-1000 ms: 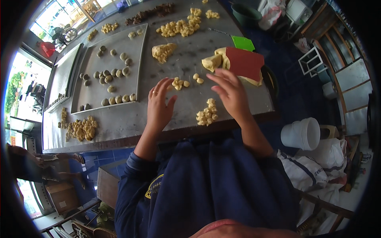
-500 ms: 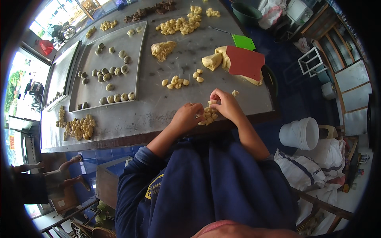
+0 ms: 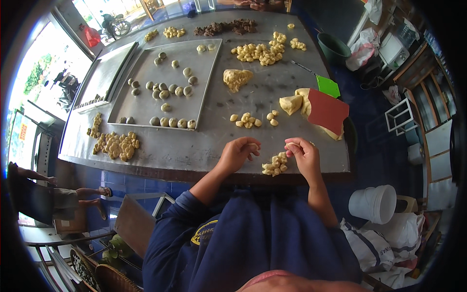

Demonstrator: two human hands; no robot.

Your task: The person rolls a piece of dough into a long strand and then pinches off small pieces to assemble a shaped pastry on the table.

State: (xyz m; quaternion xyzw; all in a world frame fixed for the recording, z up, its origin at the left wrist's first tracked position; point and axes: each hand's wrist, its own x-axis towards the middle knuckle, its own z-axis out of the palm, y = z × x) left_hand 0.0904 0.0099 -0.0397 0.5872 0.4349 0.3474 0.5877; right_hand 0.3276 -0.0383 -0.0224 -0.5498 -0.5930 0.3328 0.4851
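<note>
My left hand (image 3: 238,153) is closed on a small piece of pale dough near the front edge of the metal table (image 3: 219,141). My right hand (image 3: 302,153) pinches another small dough piece at its fingertips. Between and just below the two hands lies a little heap of dough pieces (image 3: 275,165). A few more dough pieces (image 3: 250,119) lie a bit farther in on the table.
A metal tray (image 3: 146,104) holds several round dough balls. A big dough lump (image 3: 292,103) sits by a red scraper (image 3: 328,111) and a green card (image 3: 328,86). More dough heaps (image 3: 116,145) lie at the left and far side. A white bucket (image 3: 373,203) stands at the right on the floor.
My hands came back from the scattered pieces to the heap at the table's front edge, met there, and have now drawn apart, each holding a small dough piece.
</note>
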